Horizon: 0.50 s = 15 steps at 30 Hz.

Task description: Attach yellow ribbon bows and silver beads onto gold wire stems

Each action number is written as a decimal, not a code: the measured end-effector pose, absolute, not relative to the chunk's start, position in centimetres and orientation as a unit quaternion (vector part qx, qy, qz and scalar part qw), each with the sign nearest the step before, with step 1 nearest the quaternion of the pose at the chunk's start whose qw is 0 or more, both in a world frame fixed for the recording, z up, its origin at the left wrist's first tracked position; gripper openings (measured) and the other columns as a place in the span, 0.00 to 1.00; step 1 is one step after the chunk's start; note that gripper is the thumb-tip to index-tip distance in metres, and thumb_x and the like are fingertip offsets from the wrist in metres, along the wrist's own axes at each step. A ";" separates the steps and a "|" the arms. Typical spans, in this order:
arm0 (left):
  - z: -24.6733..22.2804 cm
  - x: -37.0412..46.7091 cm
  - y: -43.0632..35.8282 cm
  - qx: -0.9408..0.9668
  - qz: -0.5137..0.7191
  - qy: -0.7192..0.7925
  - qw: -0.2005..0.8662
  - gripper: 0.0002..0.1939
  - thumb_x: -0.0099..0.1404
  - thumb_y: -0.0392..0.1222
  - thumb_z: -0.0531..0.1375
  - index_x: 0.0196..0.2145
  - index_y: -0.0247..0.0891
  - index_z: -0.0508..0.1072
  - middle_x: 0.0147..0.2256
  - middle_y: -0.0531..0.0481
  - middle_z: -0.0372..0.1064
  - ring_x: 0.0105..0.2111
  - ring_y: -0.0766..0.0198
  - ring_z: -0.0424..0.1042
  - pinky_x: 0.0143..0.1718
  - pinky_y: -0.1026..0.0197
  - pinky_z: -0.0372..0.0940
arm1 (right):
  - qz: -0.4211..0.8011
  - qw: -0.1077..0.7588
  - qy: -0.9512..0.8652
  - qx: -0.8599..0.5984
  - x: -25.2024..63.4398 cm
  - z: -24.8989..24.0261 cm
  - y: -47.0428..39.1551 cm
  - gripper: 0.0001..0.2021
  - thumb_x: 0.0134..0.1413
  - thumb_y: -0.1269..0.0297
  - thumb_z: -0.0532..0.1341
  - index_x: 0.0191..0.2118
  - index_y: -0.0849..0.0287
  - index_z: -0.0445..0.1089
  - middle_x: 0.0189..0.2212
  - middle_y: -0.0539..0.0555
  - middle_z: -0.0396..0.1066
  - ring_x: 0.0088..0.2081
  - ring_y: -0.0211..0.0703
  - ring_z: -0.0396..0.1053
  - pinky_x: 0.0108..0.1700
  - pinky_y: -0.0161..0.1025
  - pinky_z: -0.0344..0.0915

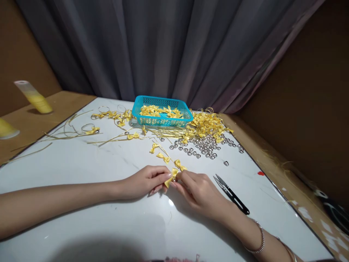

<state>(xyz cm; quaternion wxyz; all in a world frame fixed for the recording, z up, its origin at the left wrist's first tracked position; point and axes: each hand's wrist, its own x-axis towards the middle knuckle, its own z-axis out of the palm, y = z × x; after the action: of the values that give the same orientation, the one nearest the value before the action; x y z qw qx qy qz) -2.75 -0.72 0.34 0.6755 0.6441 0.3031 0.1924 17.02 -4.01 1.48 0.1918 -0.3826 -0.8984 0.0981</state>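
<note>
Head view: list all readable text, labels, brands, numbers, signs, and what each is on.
No readable text anywhere.
Basket: no lettering visible.
Scissors: no brand legible; any small mark can't be made out.
Held yellow bow: no print visible.
Red patch on table: too small to read as a sign.

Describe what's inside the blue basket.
Yellow bows lie inside the basket, its back wall showing behind them. Anything beneath the bows is covered and cannot be seen.
</note>
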 end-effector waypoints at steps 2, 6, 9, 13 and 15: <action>0.3 -2.7 -0.8 0.645 0.194 0.303 0.675 0.17 0.67 0.50 0.50 0.29 0.35 0.64 0.20 0.58 0.57 0.17 0.73 0.51 0.20 0.67 0.49 | 0.122 0.193 -0.895 -0.384 17.0 1.5 -4.1 0.10 0.62 0.65 0.48 0.30 0.60 0.59 0.24 0.55 0.65 0.23 0.38 0.58 0.24 0.36 0.51; 0.2 -2.8 -0.8 0.650 0.196 0.299 0.670 0.16 0.67 0.50 0.50 0.29 0.35 0.64 0.20 0.59 0.56 0.18 0.73 0.52 0.21 0.67 0.49 | 0.217 0.211 -0.854 -0.423 16.9 1.8 -4.2 0.09 0.60 0.63 0.51 0.29 0.58 0.56 0.21 0.49 0.61 0.21 0.35 0.55 0.24 0.34 0.50; 0.1 -2.8 -0.8 0.653 0.195 0.298 0.669 0.16 0.67 0.50 0.50 0.29 0.35 0.65 0.20 0.59 0.56 0.18 0.73 0.52 0.21 0.67 0.49 | 0.287 0.232 -0.813 -0.450 16.7 1.9 -4.2 0.10 0.58 0.63 0.53 0.27 0.57 0.53 0.20 0.45 0.55 0.20 0.33 0.53 0.23 0.33 0.50; 0.2 -2.7 -0.8 0.665 0.196 0.309 0.651 0.15 0.67 0.49 0.50 0.30 0.35 0.65 0.20 0.58 0.56 0.19 0.72 0.54 0.22 0.67 0.51 | 0.310 0.252 -0.798 -0.451 16.4 1.9 -4.3 0.09 0.56 0.65 0.54 0.27 0.56 0.52 0.20 0.45 0.54 0.21 0.33 0.51 0.23 0.32 0.49; 0.3 -2.6 -0.9 0.674 0.201 0.312 0.638 0.14 0.66 0.48 0.52 0.30 0.35 0.66 0.22 0.57 0.58 0.21 0.71 0.57 0.23 0.67 0.54 | 0.312 0.253 -0.798 -0.449 16.3 1.8 -4.4 0.09 0.55 0.65 0.54 0.27 0.56 0.53 0.20 0.45 0.55 0.21 0.33 0.51 0.23 0.32 0.49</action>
<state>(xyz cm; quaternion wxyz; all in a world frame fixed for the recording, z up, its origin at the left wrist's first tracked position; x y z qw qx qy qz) -2.62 -0.88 0.33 0.6381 0.6744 0.3122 0.2015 16.27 -4.38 1.77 0.2528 -0.4488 -0.7982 0.3123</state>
